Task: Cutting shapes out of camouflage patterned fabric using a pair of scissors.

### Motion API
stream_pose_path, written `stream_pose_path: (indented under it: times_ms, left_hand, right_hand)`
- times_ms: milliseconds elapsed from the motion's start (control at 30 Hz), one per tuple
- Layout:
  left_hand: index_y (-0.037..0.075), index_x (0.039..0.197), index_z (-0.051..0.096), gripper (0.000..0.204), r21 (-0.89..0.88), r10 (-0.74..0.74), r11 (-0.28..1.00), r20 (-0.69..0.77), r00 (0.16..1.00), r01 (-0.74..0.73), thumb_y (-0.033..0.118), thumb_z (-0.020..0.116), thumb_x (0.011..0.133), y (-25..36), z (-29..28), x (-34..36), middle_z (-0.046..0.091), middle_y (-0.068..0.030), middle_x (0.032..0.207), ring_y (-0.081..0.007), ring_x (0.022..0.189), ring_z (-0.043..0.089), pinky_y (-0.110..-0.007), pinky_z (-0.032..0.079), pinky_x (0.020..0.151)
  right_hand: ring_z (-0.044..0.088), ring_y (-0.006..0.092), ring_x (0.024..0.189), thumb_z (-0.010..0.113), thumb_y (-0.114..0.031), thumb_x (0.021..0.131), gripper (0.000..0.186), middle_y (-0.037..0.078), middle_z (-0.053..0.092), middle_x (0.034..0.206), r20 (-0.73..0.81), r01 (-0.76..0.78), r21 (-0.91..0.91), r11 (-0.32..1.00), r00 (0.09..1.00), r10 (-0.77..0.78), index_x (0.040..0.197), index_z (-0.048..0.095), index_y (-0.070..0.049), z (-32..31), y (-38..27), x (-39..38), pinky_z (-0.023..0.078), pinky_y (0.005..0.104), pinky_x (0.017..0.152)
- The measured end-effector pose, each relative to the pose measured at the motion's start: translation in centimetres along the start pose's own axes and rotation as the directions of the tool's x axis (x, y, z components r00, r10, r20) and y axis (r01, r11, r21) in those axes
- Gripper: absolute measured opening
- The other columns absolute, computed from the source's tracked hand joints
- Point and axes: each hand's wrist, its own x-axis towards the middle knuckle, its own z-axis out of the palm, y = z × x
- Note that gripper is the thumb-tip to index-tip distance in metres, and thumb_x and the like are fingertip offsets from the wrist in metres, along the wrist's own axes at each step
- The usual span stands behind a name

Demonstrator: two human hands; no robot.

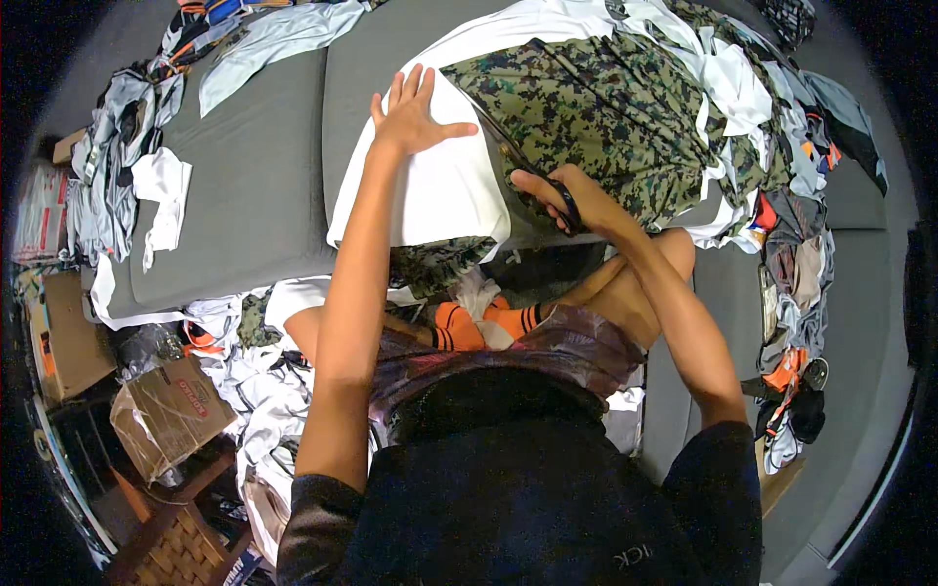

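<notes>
My left hand lies flat with fingers spread on a piece of white fabric, which is draped over the grey cushion's front edge. Black-handled scissors are gripped in my right hand, their blades pointing up and to the left. The blades lie along the boundary between the white fabric and a camouflage cloth in green, brown and black. More camouflage material hangs below the white piece's lower edge. How far apart the blades are, I cannot tell.
Grey cushions spread under the work. Piles of scraps lie at left and right. White scraps heap on the floor beside a cardboard box and a woven wooden piece. My feet in orange socks are below the cushion edge.
</notes>
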Motion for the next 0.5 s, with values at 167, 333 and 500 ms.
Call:
stream_pose_path:
  times_ms: [167, 333, 500]
  left_hand:
    - [0.009, 0.15, 0.024, 0.129, -0.008, 0.004, 1.0, 0.002, 1.0, -0.004, 0.085, 0.062, 0.054, 0.09, -0.02, 0.03, 0.013, -0.0055, 0.159, -0.0267, 0.147, 0.004, -0.06, 0.005, 0.112]
    - [0.01, 0.151, 0.022, 0.127, 0.021, 0.0, 1.0, 0.011, 1.0, 0.0, 0.085, 0.061, 0.055, 0.22, -0.08, -0.08, 0.013, -0.0049, 0.159, -0.0266, 0.147, 0.006, -0.059, 0.006, 0.112]
    - [0.009, 0.151, 0.021, 0.128, 0.02, -0.003, 1.0, 0.032, 0.999, 0.002, 0.084, 0.062, 0.055, 0.27, -0.46, -0.12, 0.012, -0.0055, 0.159, -0.0266, 0.147, 0.005, -0.059, 0.006, 0.112]
  right_hand:
    - [0.041, 0.0103, 0.039, 0.063, -0.06, 0.083, 0.061, 0.001, 0.045, 0.046, 0.011, 0.012, 0.021, 1.0, 1.0, -0.012, 0.051, 0.049, -0.01, -0.2, 0.12, -0.04, 0.031, 0.0238, 0.04]
    - [0.041, 0.0113, 0.038, 0.063, -0.062, 0.082, 0.062, 0.001, 0.045, 0.044, -0.004, -0.001, -0.044, 0.999, 1.0, 0.001, 0.05, 0.05, -0.01, -0.33, -0.27, -0.43, 0.032, 0.0249, 0.04]
    - [0.042, 0.0109, 0.04, 0.061, -0.059, 0.085, 0.06, 0.001, 0.046, 0.046, 0.048, 0.003, -0.11, 0.994, 0.999, 0.003, 0.052, 0.051, -0.009, -0.86, -0.34, -0.99, 0.032, 0.0238, 0.041]
